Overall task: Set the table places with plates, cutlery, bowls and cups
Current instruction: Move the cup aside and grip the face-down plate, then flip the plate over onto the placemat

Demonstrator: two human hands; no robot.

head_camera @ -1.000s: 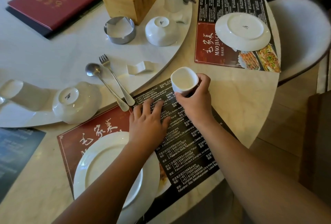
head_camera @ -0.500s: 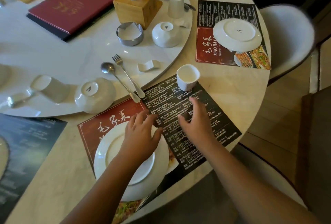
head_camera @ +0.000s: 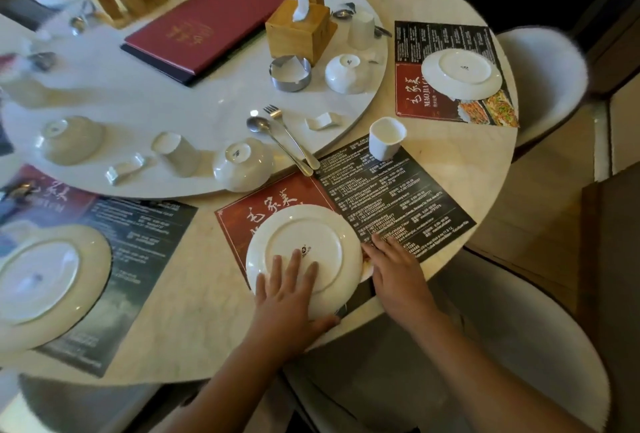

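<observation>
Plate (head_camera: 304, 235) status: inverted, foot ring up, on the red-and-black placemat (head_camera: 398, 197) at the near table edge. My left hand (head_camera: 287, 297) presses flat on the base, fingers straight, thumb along the near rim. My right hand (head_camera: 398, 270) rests at the right rim, fingers loosely extended, clasping nothing. Handling: glazed ceramic, probably rigid, moderately heavy, slick, liable to chip. Recommended hold: opposite rims, fingers beneath, then turn it over.

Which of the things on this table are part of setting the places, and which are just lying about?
For the job: plate under the left hand, cup, fork, spoon, upturned bowl.
Lying about: red menu, tissue box, metal dish.
</observation>
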